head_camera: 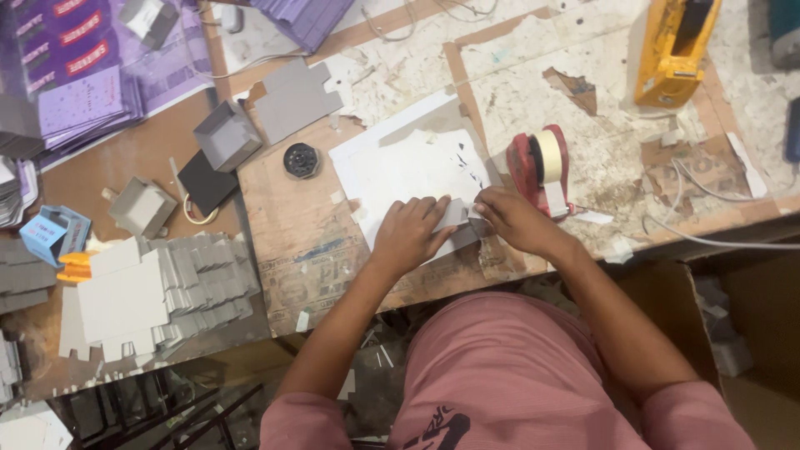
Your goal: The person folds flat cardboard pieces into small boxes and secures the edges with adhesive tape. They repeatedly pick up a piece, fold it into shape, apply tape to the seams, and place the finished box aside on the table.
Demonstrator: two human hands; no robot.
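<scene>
At the left edge of the worktop [283, 225] lies a stack of flat grey card cutouts [158, 292], with small folded grey boxes [227, 135] farther off. Right of them the left hand [410, 233] presses flat, fingers together, on a grey card piece [454, 215] resting on white paper [400, 167] near the middle. The right hand [512, 218] pinches that piece's right end. Just beyond it stands a red tape dispenser [542, 167], and a yellow tool [675, 50] lies far right.
</scene>
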